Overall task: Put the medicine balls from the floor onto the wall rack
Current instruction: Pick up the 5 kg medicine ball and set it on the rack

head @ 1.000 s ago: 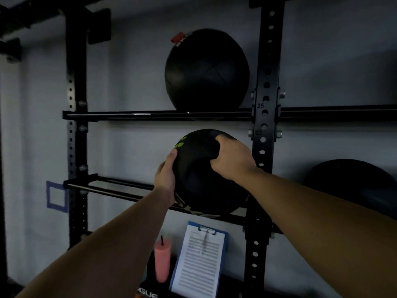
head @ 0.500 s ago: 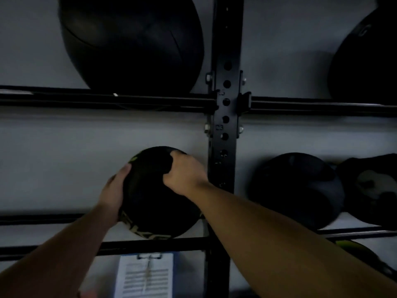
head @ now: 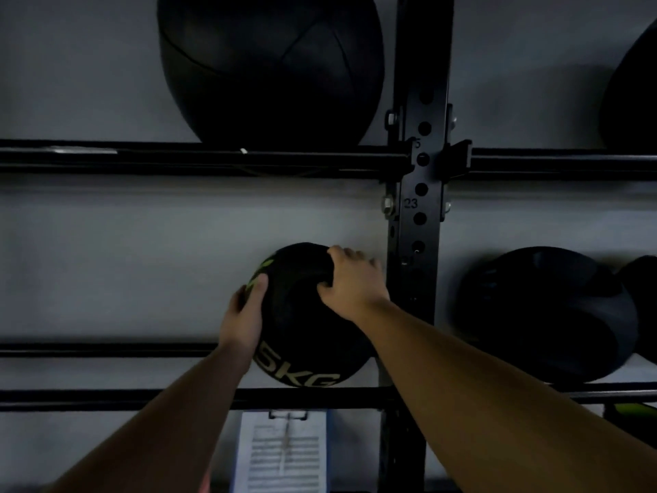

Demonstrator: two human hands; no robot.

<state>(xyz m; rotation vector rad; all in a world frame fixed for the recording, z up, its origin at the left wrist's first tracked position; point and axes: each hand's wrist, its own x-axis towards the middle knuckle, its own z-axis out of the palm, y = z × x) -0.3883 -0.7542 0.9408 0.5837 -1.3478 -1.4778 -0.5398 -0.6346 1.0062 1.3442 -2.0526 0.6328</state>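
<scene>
A black medicine ball (head: 300,325) with green "5KG" lettering sits low between the two rails of the lower shelf (head: 89,398) of the black wall rack, just left of the upright post (head: 421,208). My left hand (head: 243,316) grips its left side. My right hand (head: 352,281) clasps its upper right. A large black ball (head: 270,65) rests on the upper shelf (head: 177,160). Another black ball (head: 547,314) lies on the lower shelf to the right of the post.
A further dark ball (head: 629,87) shows at the upper right edge, and another (head: 640,307) at the far right of the lower shelf. A blue clipboard with a printed sheet (head: 284,453) hangs below the lower shelf. The grey wall lies behind the rack.
The view has closed in on the rack and shifted right. The ball has gone down between the lower rails, with both hands still on it.
</scene>
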